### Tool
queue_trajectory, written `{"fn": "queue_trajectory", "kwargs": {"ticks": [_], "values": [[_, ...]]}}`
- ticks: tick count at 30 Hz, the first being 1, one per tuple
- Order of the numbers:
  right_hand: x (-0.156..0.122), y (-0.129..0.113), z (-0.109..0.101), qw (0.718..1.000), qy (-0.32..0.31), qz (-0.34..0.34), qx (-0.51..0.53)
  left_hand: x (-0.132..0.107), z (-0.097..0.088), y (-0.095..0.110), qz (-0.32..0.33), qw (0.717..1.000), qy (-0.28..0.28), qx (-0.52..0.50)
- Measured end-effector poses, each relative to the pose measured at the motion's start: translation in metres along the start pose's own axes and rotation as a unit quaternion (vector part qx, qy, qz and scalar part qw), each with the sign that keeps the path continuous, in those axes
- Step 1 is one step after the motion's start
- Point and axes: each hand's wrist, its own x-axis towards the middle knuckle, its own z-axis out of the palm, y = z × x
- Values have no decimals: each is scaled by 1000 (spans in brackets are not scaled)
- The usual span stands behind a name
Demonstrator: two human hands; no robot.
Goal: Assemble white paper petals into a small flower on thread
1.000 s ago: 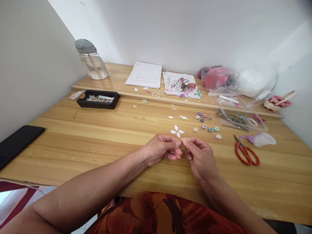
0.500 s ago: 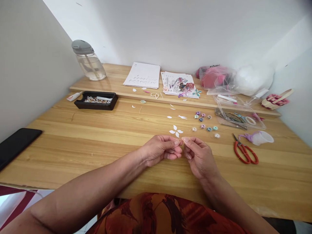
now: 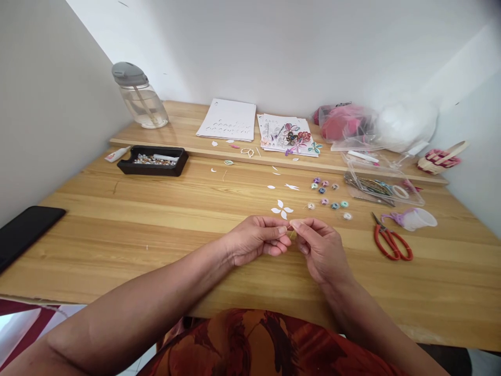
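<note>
My left hand [image 3: 260, 240] and my right hand [image 3: 318, 241] meet fingertip to fingertip above the table, thumbs pressed on index fingers. Between them is a thin yellowish strand [image 3: 291, 234], pinched from both sides; whether it is wire or thread I cannot tell. Just beyond my fingertips lie white paper petals [image 3: 279, 212], laid out like a flower. To the right of the petals are several small thread bobbins [image 3: 335, 206] in various colours. Red-handled scissors [image 3: 392, 243] rest farther right, blades pointing away from me.
A black tray [image 3: 180, 166] of beads sits at left, near a water bottle [image 3: 143, 104] and a phone [image 3: 29, 235]. Paper stacks [image 3: 227, 117] and finished flowers [image 3: 299, 137] are on the raised shelf. At right are a clear box [image 3: 407, 201], a small cup [image 3: 420, 219] and a basket [image 3: 438, 161].
Both hands keep their pinch at nearly the same spot. A little more of the yellowish strand shows between them, and the whole view has shifted slightly.
</note>
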Motion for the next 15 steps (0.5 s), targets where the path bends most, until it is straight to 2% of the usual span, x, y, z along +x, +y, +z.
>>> {"fn": "queue_trajectory", "kwargs": {"ticks": [4,15], "values": [[0,0,1,1000,-5,6,13,1,0,-1,10,1000,3,4],[-1,5,4,1000,-9,-11,9,1,3,-4,41,992,48,110]]}}
